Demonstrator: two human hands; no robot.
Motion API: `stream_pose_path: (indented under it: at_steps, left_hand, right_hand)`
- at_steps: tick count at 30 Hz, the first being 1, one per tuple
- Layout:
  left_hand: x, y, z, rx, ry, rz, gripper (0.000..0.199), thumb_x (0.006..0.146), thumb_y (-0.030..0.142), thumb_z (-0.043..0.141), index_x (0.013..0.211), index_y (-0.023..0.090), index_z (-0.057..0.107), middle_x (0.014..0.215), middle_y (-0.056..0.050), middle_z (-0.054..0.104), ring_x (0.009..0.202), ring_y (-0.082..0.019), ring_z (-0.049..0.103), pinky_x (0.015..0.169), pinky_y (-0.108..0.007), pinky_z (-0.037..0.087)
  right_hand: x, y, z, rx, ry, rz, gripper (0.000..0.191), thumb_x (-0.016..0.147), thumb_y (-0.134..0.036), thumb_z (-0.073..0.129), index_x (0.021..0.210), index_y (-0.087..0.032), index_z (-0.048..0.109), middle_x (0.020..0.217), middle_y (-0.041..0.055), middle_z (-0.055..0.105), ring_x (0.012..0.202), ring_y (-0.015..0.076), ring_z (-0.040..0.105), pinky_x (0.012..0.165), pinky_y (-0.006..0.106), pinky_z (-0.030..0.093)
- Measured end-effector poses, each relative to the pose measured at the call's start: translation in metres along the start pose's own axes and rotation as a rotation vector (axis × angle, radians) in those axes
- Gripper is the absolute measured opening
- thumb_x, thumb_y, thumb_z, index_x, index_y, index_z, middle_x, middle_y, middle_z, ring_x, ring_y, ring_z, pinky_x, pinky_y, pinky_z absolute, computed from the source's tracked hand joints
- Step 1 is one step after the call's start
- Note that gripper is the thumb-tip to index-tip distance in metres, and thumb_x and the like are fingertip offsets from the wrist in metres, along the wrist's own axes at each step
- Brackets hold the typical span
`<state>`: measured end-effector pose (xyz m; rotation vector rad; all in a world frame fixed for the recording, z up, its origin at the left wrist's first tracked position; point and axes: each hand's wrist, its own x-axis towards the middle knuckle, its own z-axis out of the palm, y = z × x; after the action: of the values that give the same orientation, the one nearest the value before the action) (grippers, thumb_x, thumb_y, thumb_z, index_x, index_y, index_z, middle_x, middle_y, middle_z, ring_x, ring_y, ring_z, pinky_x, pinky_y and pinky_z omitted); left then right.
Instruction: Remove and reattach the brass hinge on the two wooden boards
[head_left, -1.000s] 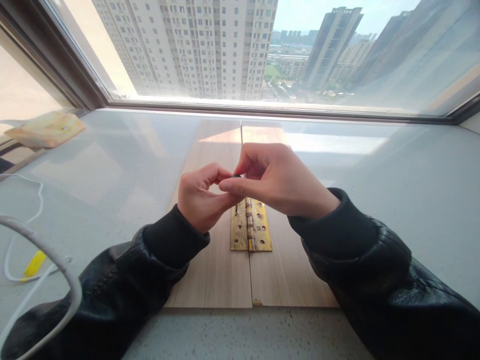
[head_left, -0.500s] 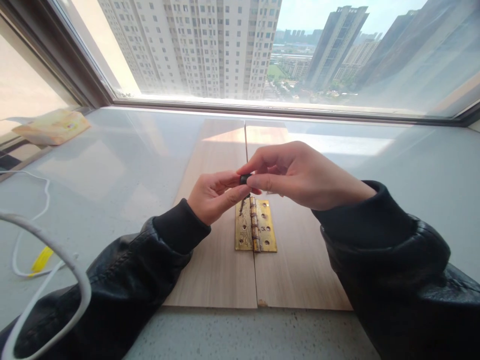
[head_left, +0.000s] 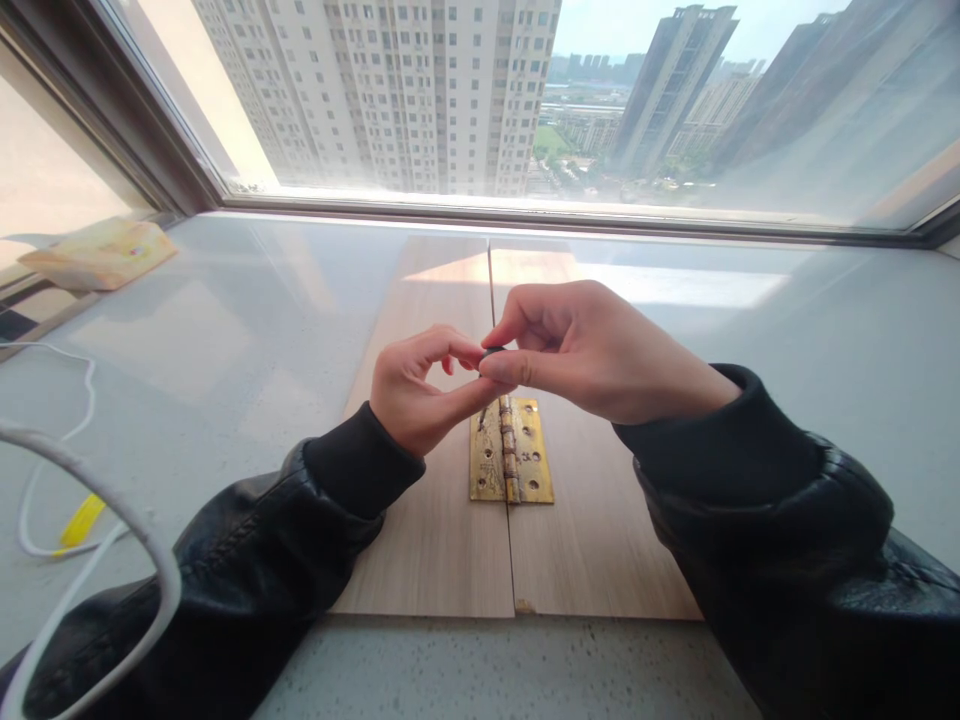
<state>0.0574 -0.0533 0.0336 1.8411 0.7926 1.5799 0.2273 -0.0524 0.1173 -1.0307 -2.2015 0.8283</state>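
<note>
Between the fingertips of both hands is a small black cylindrical piece, mostly covered by thumbs and fingers. My right hand pinches it from the right with thumb and index finger. From the left, my left hand closes thumb and index finger around its lower side. Just below the hands lies a worn brass hinge, flat across the seam of two boards, its knuckle along the seam. Screw holes show in its leaves. A thin dark streak marks its upper left leaf; the fingers hide the hinge's upper end.
Two pale wood boards lie side by side on a glossy sill under a large window. A white cable loops at the left, near a yellow tag. A yellowish block sits at the far left.
The left index finger has drawn back and bent, and the thumb has slid slightly right under the black piece. Less of that piece shows now. The hinge and boards stay put.
</note>
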Motion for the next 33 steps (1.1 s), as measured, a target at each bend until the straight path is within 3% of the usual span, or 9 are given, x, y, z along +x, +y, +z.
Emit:
stream_pose_path:
  at_steps: [5,11,15,18,21,23,25,30,33]
  left_hand:
    - [0.001,0.002,-0.002,0.042,-0.106,0.050,0.009,0.074,0.021,0.073,0.081,0.016,0.069,0.076,-0.005,0.068,0.071,-0.017,0.059,0.062,-0.032,0.046]
    - [0.000,0.003,0.003,0.136,-0.015,0.116,0.016,0.063,0.018,0.082,0.070,0.016,0.067,0.071,-0.002,0.065,0.066,-0.014,0.057,0.061,-0.028,0.045]
    - [0.001,-0.001,0.001,0.083,-0.142,0.059,0.014,0.077,0.026,0.072,0.068,0.018,0.065,0.064,0.000,0.059,0.065,-0.014,0.053,0.063,-0.030,0.045]
    - [0.003,-0.003,-0.001,0.030,-0.258,0.058,0.011,0.083,0.029,0.065,0.079,0.019,0.068,0.078,-0.003,0.067,0.078,-0.019,0.059,0.076,-0.036,0.049]
    - [0.004,-0.004,-0.002,-0.043,-0.347,0.067,0.016,0.085,0.029,0.064,0.098,0.021,0.070,0.100,-0.006,0.071,0.097,-0.022,0.062,0.090,-0.040,0.048]
    - [0.005,-0.005,-0.003,-0.062,-0.385,0.061,0.018,0.087,0.029,0.062,0.102,0.022,0.070,0.102,-0.006,0.070,0.100,-0.022,0.061,0.091,-0.040,0.047]
    - [0.006,-0.007,-0.005,-0.074,-0.402,0.032,0.020,0.089,0.031,0.059,0.103,0.022,0.070,0.102,-0.006,0.070,0.099,-0.021,0.061,0.089,-0.039,0.048]
    - [0.005,-0.014,-0.007,-0.103,-0.405,-0.029,0.023,0.089,0.038,0.058,0.097,0.021,0.071,0.100,-0.007,0.070,0.096,-0.022,0.062,0.078,-0.036,0.050]
    - [0.002,-0.018,-0.007,-0.057,-0.262,-0.080,0.024,0.077,0.043,0.071,0.080,0.018,0.069,0.080,-0.005,0.068,0.081,-0.020,0.061,0.075,-0.038,0.049]
  right_hand:
    - [0.001,0.002,0.004,0.071,0.025,-0.026,0.021,0.073,-0.026,0.072,0.065,-0.015,0.056,0.055,-0.0066,0.042,0.051,0.0060,0.037,0.046,0.024,0.027]
    - [0.004,0.000,0.015,0.085,0.083,-0.025,0.035,0.070,-0.034,0.077,0.060,-0.019,0.046,0.054,-0.0068,0.036,0.053,0.0077,0.033,0.048,0.026,0.026]
    - [0.005,0.003,0.021,0.017,0.181,0.006,0.045,0.065,-0.041,0.080,0.055,-0.020,0.041,0.052,-0.0067,0.035,0.052,0.0075,0.032,0.047,0.026,0.025]
    - [0.003,0.005,0.015,0.144,0.115,-0.005,0.028,0.071,-0.036,0.076,0.069,-0.017,0.056,0.055,-0.0060,0.042,0.052,0.0075,0.038,0.046,0.025,0.029]
    - [0.002,0.006,0.003,0.260,-0.071,-0.016,0.015,0.081,-0.028,0.065,0.088,-0.015,0.067,0.062,-0.0028,0.054,0.055,0.0087,0.046,0.049,0.025,0.035]
    - [0.002,0.009,-0.002,0.278,-0.154,-0.024,0.015,0.084,-0.026,0.060,0.085,-0.015,0.069,0.064,-0.0014,0.057,0.057,0.0092,0.048,0.051,0.025,0.037]
    - [0.004,0.015,-0.002,0.315,-0.160,-0.029,0.017,0.085,-0.029,0.061,0.081,-0.015,0.069,0.067,-0.0007,0.057,0.058,0.0091,0.048,0.052,0.025,0.038]
    - [0.008,0.030,0.012,0.492,-0.117,-0.037,0.022,0.082,-0.037,0.066,0.077,-0.016,0.063,0.109,0.0074,0.057,0.081,0.0128,0.056,0.064,0.027,0.045]
    - [0.009,0.033,0.017,0.589,-0.150,-0.045,0.020,0.082,-0.035,0.067,0.076,-0.017,0.061,0.105,0.0059,0.058,0.084,0.0142,0.057,0.069,0.029,0.047]
